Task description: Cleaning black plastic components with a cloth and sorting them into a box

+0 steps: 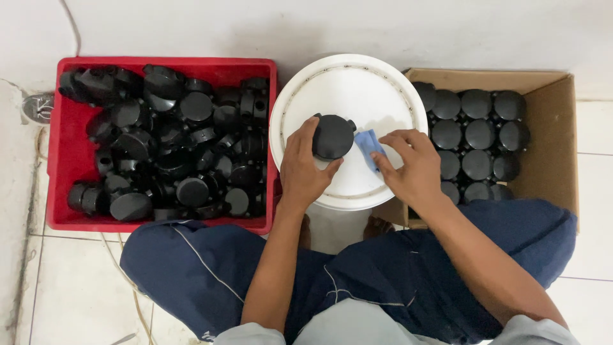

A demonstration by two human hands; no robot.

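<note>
My left hand (305, 167) grips a round black plastic box (332, 136) and holds it on a white round lid (348, 89) in front of me. To its right, my right hand (408, 165) pinches a small blue cloth (370, 146) that lies on the same lid, right beside the black box. Both forearms reach forward over my dark blue trousers.
A red crate (70, 220) at the left is heaped with several loose black round boxes. A cardboard carton (552, 137) at the right holds several black round boxes set in neat rows. White floor tiles lie around, with a wall at the back.
</note>
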